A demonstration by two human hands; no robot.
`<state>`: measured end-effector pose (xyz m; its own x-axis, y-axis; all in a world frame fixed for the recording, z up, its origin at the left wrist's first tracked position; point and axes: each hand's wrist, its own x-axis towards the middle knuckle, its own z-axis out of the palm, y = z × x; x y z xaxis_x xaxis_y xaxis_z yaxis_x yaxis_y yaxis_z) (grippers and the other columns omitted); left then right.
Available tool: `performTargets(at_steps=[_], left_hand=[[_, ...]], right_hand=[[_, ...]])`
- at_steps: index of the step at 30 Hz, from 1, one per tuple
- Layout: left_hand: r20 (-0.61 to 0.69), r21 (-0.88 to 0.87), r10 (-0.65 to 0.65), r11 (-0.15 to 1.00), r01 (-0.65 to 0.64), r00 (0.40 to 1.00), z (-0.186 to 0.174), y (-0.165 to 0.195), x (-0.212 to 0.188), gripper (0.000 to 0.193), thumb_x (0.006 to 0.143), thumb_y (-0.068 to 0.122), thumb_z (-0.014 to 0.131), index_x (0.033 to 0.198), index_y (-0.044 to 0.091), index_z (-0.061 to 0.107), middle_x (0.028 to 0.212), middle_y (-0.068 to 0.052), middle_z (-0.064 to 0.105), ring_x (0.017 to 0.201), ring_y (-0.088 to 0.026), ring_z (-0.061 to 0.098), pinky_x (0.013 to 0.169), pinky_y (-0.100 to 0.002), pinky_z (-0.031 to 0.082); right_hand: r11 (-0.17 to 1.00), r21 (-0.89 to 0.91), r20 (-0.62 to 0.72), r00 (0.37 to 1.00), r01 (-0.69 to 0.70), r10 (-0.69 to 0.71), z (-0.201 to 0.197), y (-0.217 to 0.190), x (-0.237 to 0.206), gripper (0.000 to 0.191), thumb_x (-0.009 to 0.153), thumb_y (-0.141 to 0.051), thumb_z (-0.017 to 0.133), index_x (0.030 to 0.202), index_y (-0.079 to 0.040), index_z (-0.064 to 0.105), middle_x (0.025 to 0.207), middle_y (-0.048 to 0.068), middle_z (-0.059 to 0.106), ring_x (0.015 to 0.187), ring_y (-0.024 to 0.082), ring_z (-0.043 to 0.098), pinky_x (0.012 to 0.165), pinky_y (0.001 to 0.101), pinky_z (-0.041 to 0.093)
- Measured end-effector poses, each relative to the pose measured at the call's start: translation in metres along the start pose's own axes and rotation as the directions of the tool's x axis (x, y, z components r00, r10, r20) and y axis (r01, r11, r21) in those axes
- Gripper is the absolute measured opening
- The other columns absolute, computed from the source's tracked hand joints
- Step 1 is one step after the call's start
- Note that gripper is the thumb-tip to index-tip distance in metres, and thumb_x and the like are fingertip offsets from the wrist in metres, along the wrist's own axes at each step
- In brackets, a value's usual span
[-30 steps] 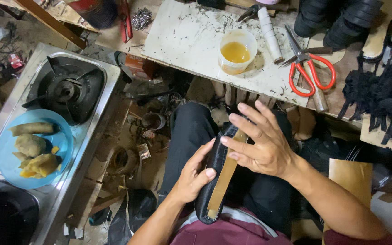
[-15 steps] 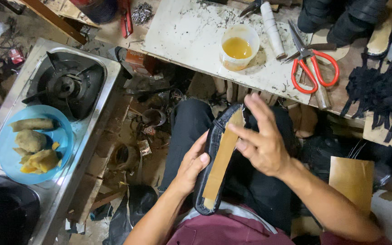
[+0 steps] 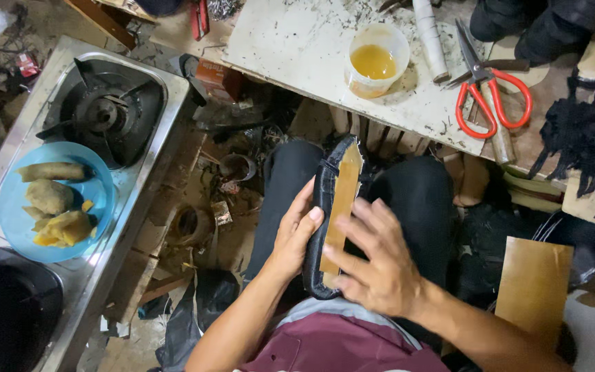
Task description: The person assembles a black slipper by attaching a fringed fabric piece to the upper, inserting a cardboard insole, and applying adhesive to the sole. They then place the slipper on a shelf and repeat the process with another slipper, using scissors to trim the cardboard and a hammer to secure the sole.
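Cluttered workbench [image 3: 290, 41] at twelve o'clock; left hand [image 3: 290, 238] grips the shoe sole [image 3: 335, 207], open right hand [image 3: 377, 265] pressing its insole flat.

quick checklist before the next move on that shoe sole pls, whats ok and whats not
1. Left hand cradles the black sole piece along its left edge: ok.
2. Right hand presses flat on the tan insole strip: ok.
3. Strip seated evenly inside the black rim: cannot tell, the right hand covers the lower end.
4. Cup of amber liquid upright on the white board, away from the hands: ok.
5. Red-handled scissors lie on the bench, blades shut, clear of the lap: ok.
6. Work supported: not ok, the piece rests only on the lap, not on a firm surface.
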<state>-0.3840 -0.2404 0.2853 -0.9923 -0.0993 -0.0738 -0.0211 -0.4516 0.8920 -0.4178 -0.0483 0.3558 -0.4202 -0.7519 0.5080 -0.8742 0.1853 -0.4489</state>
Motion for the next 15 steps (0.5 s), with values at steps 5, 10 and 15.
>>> performTargets(at_steps=[5,10,15], left_hand=[[-0.097,-0.088,0.02,0.996,-0.029,0.995,-0.002,0.003,0.0,0.074,0.099,0.031,0.059,0.159,0.0,0.032,0.155,-0.015,0.049,0.143,-0.025,0.047,0.12,-0.04,0.035],[-0.2,-0.233,0.202,0.941,-0.246,0.959,-0.008,0.007,0.001,0.082,0.095,0.034,0.064,0.161,0.009,0.021,0.156,-0.006,0.044,0.147,-0.023,0.041,0.123,-0.045,0.03],[-0.043,-0.761,0.035,0.647,-0.056,0.998,-0.026,0.017,-0.002,0.054,0.113,0.044,0.054,0.147,0.002,0.048,0.143,-0.019,0.057,0.134,-0.034,0.056,0.118,-0.052,0.039]], right_hand=[[0.992,0.101,-0.059,0.995,-0.076,0.082,-0.004,-0.004,-0.001,0.047,0.087,-0.034,0.076,0.126,-0.012,0.064,0.147,0.018,0.049,0.14,0.04,0.048,0.12,0.0559,0.035],[0.788,0.396,0.085,0.874,-0.471,0.479,0.015,-0.008,-0.004,0.119,0.067,-0.031,0.091,0.153,0.007,0.019,0.15,0.031,0.041,0.127,0.039,0.055,0.101,0.0461,0.049],[0.832,0.395,0.038,0.912,-0.39,0.409,0.012,0.013,0.003,0.112,0.07,-0.013,0.091,0.158,-0.001,0.023,0.142,0.023,0.057,0.123,0.033,0.063,0.104,0.0428,0.052]])
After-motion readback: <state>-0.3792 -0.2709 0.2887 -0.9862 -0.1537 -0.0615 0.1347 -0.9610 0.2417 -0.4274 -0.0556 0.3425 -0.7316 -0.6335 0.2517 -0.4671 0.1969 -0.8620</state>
